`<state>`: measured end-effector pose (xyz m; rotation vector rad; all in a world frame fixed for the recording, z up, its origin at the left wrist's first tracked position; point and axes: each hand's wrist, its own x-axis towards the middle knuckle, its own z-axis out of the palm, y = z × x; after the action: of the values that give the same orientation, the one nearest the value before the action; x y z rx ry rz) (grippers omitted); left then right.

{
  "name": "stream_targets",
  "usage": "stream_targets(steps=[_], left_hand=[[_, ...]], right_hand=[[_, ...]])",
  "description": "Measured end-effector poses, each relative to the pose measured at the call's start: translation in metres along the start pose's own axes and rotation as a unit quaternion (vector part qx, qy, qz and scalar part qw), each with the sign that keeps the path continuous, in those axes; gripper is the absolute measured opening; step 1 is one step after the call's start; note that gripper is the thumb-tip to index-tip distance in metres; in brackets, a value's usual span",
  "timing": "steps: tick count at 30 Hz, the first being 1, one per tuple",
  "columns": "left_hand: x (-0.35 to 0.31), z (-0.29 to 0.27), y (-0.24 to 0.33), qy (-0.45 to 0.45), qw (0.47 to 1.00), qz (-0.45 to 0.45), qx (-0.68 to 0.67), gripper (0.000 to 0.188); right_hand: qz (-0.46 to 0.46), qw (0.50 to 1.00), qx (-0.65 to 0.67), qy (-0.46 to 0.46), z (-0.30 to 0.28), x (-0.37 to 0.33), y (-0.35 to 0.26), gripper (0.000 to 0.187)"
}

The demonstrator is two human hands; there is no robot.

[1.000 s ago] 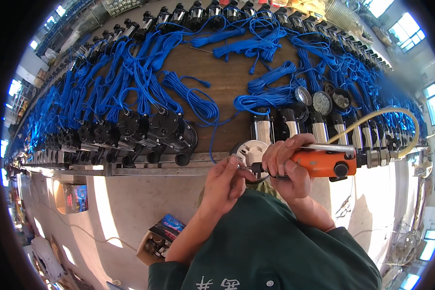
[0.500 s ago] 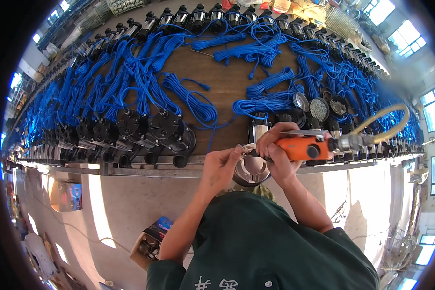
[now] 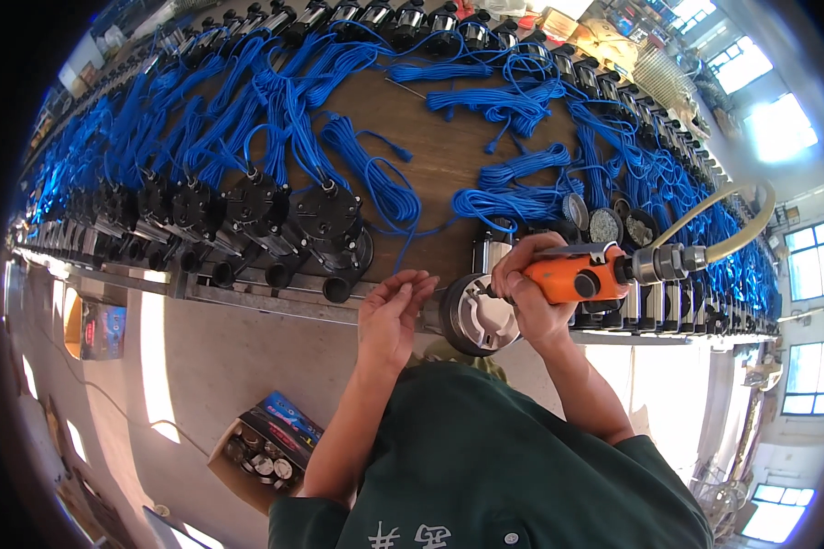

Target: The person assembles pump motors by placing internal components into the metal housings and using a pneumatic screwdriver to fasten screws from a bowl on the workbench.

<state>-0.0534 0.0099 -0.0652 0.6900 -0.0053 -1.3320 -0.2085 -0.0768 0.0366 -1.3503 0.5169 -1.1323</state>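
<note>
My right hand [image 3: 536, 288] is closed round an orange air screwdriver [image 3: 572, 279], its hose fitting to the right. The tool's dark front end points left, over the near face of a pump [image 3: 482, 320]. That pump lies on its side at the bench's front edge, its round end with a dark rim and bare metal inside facing me. Left of the pump, apart from it, my left hand [image 3: 392, 320] is raised with fingers loosely bent and somewhat apart. Nothing shows in its fingers, though something small could be hidden.
Upright black-topped pumps [image 3: 328, 220] line the bench's left front. Coiled blue cables [image 3: 375, 174] lie across the brown bench top [image 3: 430, 137]. Small bowls of parts [image 3: 604, 224] stand right of centre. A pale hose [image 3: 751, 210] loops from the tool. A carton [image 3: 247, 457] of metal parts sits below.
My left hand has drawn back leftward from the screwdriver's tip, and its fingers have loosened. The right hand keeps the tool at the pump. The whole view has tilted and shifted slightly.
</note>
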Motion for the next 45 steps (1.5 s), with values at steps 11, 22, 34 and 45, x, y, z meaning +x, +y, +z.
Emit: stream_targets(steps=[11, 22, 34, 45], left_hand=[[-0.012, 0.010, -0.004, -0.006, 0.997, -0.071, 0.002, 0.017], [-0.030, 0.054, -0.003, -0.124, 0.977, -0.167, 0.044, 0.016], [-0.011, 0.107, -0.056, -0.221, 0.924, -0.182, 0.253, 0.023], [-0.019, 0.105, -0.065, -0.328, 0.694, -0.107, 0.632, 0.035]], right_hand=[[-0.021, 0.999, -0.033, 0.019, 0.000, 0.002, 0.005, 0.029], [-0.106, 0.982, 0.144, 0.068, 0.012, -0.004, -0.044, 0.033], [-0.152, 0.953, 0.162, 0.205, -0.079, -0.038, -0.055, 0.032], [-0.074, 0.961, 0.144, 0.223, -0.104, -0.086, -0.020, 0.032]])
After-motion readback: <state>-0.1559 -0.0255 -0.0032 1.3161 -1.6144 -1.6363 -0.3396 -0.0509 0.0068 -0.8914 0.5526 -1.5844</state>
